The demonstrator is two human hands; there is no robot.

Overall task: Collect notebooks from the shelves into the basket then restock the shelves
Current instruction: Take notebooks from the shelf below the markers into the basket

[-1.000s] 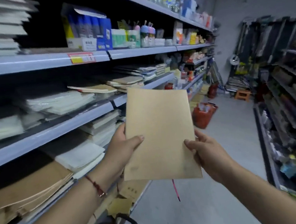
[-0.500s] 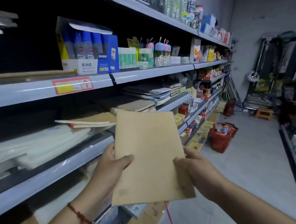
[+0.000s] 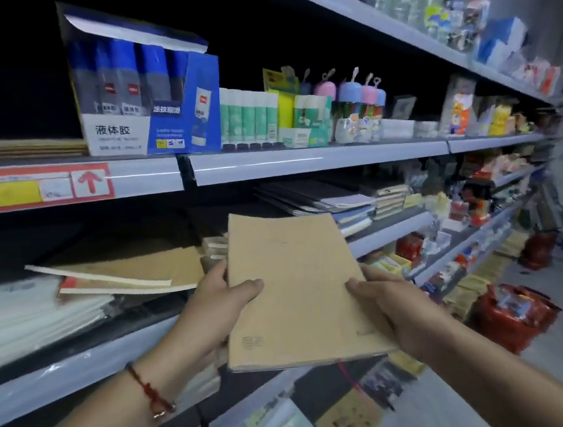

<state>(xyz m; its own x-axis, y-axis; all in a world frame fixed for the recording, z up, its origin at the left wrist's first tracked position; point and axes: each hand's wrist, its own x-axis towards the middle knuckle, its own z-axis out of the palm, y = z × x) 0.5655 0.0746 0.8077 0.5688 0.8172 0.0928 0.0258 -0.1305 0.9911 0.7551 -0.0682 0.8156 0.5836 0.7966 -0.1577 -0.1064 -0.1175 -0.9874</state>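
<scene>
Since a second ago the brown notebook [image 3: 298, 291] has tipped from nearly upright to lying almost flat, and it has come up level with the middle shelf [image 3: 389, 237], its far edge now reaching over the shelf's front lip. That reads as the restocking half of the task: the notebook looks about to be slid onto the shelf beside the slanted pile of brown notebooks [image 3: 134, 275], though it has not yet been set down. The left hand [image 3: 213, 309] grips the notebook's left edge, thumb on the cover and fingers underneath; the right hand [image 3: 389, 309] grips the lower right edge the same way. A thin red ribbon [image 3: 349, 377] dangles from the notebook's near edge. The shelving runs along the person's left down a shop aisle. The shelf above carries a blue box of liquid glue [image 3: 145, 99], green glue sticks [image 3: 250, 116] and pastel-capped containers [image 3: 362, 102]. White paper stacks [image 3: 32, 316] lie at the left of the middle shelf. On the pale floor farther along stands a red basket [image 3: 513, 318] with goods in it, and a second red one [image 3: 537, 247] beyond.
</scene>
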